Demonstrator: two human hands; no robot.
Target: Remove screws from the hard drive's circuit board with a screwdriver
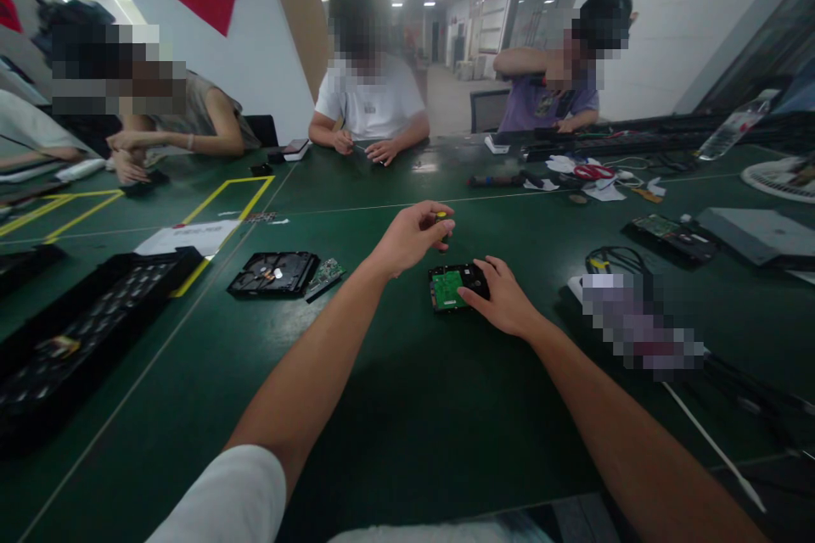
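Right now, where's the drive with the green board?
In the head view, the drive is on the table, slightly right of centre, with the right hand on its right side and the left hand raised just beyond it.

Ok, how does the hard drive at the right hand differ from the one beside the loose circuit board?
The handled hard drive shows a green circuit board; the other hard drive shows a dark face with a silver spot. The right hand touches the handled hard drive; no hand touches the other. Both are black-cased.
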